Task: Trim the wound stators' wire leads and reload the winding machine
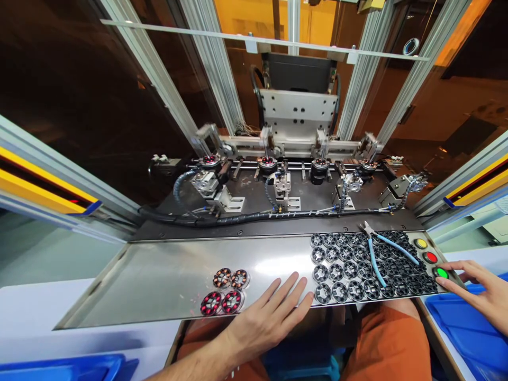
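My left hand [272, 315] lies palm down with fingers spread over the front edge of the metal tray [159, 275], holding nothing. Left of it sits a small group of round motor stators with copper windings [223, 278], some lit red. Just right of its fingertips begin rows of round black stator cores without windings [336, 272]. Flush cutters with blue handles [373, 254] lie open across these rows. My right hand [482, 288] is at the tray's right end, fingers stretched out around the lit green button [441, 273]; whether it is pressed I cannot tell.
Behind the tray stands a machine with several stators held in fixtures [268, 164] and a black cable [222, 218] along its front. A red button [430, 257] and a yellow button [420, 243] sit beyond the green one. Blue bins [468, 323] flank the station; yellow sensor bars [47, 182] stand at both sides.
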### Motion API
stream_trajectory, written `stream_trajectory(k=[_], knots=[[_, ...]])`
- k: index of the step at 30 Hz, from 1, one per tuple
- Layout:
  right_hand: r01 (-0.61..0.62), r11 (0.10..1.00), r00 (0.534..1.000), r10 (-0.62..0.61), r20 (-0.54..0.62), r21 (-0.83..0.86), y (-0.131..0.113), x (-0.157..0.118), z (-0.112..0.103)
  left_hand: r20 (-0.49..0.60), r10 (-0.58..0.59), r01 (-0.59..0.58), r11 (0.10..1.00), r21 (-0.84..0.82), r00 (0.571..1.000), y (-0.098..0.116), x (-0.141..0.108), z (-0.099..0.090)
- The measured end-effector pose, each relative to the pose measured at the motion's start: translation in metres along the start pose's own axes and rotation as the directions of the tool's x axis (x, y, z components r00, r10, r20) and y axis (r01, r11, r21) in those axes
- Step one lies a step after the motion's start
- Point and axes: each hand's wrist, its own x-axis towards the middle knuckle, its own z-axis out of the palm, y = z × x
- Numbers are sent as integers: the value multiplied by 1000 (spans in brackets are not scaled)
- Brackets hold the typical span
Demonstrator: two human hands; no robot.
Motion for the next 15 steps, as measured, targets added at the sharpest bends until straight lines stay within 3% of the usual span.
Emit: stream_trajectory(k=[15], knots=[[44, 999, 999, -44, -16, -23, 7, 0, 1, -5, -2, 2, 1000, -6, 1000, 0, 1, -2]])
